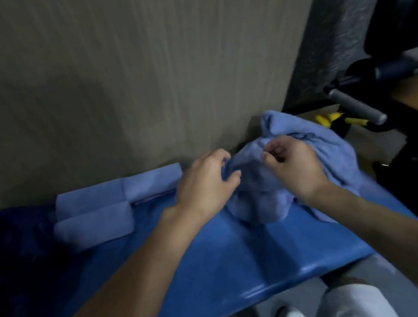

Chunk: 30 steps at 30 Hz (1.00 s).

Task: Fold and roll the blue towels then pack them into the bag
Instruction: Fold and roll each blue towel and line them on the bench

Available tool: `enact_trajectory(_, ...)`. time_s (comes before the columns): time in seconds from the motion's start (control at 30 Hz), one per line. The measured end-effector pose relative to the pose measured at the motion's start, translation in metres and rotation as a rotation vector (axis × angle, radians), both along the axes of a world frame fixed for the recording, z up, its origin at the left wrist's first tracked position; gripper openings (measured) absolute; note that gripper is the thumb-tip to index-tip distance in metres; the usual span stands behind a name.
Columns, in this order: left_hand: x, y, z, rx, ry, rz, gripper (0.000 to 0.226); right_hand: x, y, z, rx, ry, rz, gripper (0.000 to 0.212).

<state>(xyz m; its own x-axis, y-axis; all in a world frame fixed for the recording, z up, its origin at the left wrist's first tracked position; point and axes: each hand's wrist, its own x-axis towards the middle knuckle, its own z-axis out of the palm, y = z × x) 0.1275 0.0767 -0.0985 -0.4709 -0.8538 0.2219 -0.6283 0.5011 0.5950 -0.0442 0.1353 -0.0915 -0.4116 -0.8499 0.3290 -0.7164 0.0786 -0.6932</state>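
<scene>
In the head view, a crumpled blue towel (259,199) is seen bunched at the far right of the blue counter (248,263). Its upper folds are pinched in the grip of the left hand (204,184) and the right hand (292,163). To the left, rolled towels (94,226) are laid.

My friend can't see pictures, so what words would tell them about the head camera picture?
A person pinches a crumpled light blue cloth towel with both hands on a shiny blue padded bench. Neatly rolled light blue towels lie to its left, by a grey-brown wood-grain wall.
</scene>
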Motion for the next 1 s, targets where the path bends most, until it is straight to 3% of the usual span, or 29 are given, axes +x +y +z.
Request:
enact_trajectory(0.1, -0.058, -0.006, 0.003, -0.025, -0.038, -0.084, 0.036, -0.051, 0.011, 0.001, 0.019, -0.019, -0.084, 0.004)
enact_trajectory(0.27, -0.130, -0.018, 0.003, -0.111, -0.065, -0.138, 0.047, -0.109, 0.011, -0.003, 0.126, 0.112, -0.253, 0.028)
enact_trajectory(0.37, -0.161, -0.034, 0.004, -0.165, -0.119, -0.157, 0.049, -0.125, 0.005, -0.002, 0.273, 0.097, -0.258, 0.040)
enact_trajectory(0.47, -0.178, -0.050, 0.001, -0.186, -0.201, -0.197, 0.051, -0.132, -0.003, -0.005, 0.271, 0.069, -0.200, 0.019)
enact_trajectory(0.53, -0.183, -0.054, 0.000, -0.234, -0.261, -0.200, 0.034, -0.134, -0.007, -0.007, 0.230, 0.046, -0.201, 0.012)
enact_trajectory(0.63, -0.183, -0.053, 0.005, -0.245, -0.144, -0.184, 0.009, -0.135, -0.007, -0.003, 0.132, -0.033, -0.217, 0.016)
enact_trajectory(0.87, -0.145, -0.036, 0.070, -0.341, 0.177, -0.216, 0.018, -0.114, -0.003, 0.038, -0.177, -0.150, -0.068, 0.010)
enact_trajectory(0.97, -0.118, -0.032, 0.098, -0.400, 0.242, -0.193, 0.019, -0.089, -0.001, 0.061, -0.207, -0.125, 0.018, 0.003)
enact_trajectory(1.0, -0.108, -0.030, 0.107, -0.429, 0.254, -0.168, 0.019, -0.081, 0.000, 0.069, -0.194, -0.091, 0.034, 0.010)
